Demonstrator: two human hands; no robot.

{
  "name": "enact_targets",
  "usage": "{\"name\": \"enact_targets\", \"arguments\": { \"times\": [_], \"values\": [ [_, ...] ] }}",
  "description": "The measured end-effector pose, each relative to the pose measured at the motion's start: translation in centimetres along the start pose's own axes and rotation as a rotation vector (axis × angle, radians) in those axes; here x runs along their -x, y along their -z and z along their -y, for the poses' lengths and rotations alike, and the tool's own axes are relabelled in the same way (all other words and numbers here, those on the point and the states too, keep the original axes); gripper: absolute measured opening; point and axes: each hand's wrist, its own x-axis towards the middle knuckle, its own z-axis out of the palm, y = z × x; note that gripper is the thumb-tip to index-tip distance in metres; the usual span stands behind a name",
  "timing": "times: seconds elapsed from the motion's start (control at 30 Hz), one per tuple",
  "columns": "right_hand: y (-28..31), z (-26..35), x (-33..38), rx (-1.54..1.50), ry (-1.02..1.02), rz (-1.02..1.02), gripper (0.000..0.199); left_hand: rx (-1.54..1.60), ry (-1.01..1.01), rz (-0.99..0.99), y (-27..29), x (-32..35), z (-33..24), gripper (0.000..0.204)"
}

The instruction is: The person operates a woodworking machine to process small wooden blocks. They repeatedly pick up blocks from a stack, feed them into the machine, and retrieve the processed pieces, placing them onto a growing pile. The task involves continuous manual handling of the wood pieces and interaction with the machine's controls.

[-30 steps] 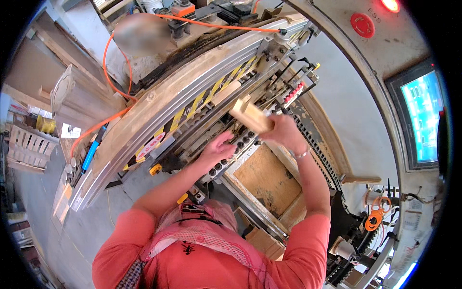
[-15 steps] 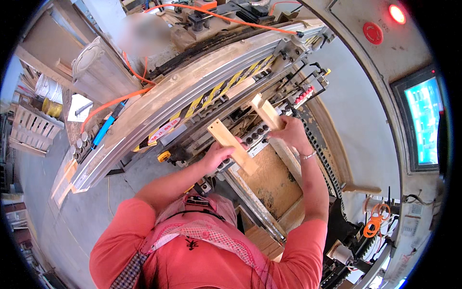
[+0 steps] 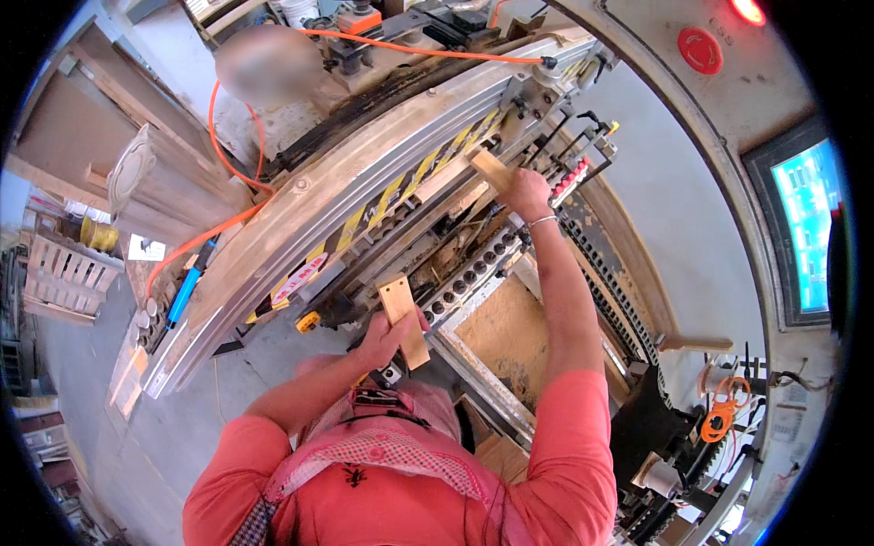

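My left hand point(image 3: 386, 340) is closed round a short flat wooden board point(image 3: 401, 314), which has small drilled holes at its upper end. It is held near my body, just left of the machine's row of round black parts point(image 3: 467, 279). Farther off, my right hand point(image 3: 525, 194) grips the near end of another wooden piece point(image 3: 492, 170), whose far end reaches toward the yellow-and-black striped rail point(image 3: 391, 197). The fingers of my right hand are partly hidden behind the hand itself.
A dusty wooden panel point(image 3: 503, 329) lies within the machine frame. The black chain track point(image 3: 614, 300) curves along the right. At the right rim stand a lit screen point(image 3: 803, 232) and a red button point(image 3: 700, 50). An orange hose point(image 3: 428, 45) crosses the back.
My left hand has drawn its board back toward my body and to the left. My right hand has reached farther forward with its wooden piece, toward the striped rail.
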Motion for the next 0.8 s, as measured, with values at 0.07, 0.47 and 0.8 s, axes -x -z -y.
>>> {"name": "enact_targets", "arguments": {
  "times": [0.07, 0.47, 0.8],
  "values": [
    [0.6, 0.1, 0.6, 0.011, 0.053, 0.028, 0.046, 0.054, 0.053, 0.030, 0.1, -0.3, -0.1, 0.025],
    [0.1, -0.7, 1.7, -0.006, 0.053, -0.141, 0.046, -0.004, 0.090, 0.202, 0.4, -0.9, -0.5, 0.022],
    [0.4, -0.8, 1.3, -0.024, 0.037, -0.094, 0.045, -0.044, 0.072, 0.247, 0.6, -1.5, 0.6, 0.023]
  ]
}}
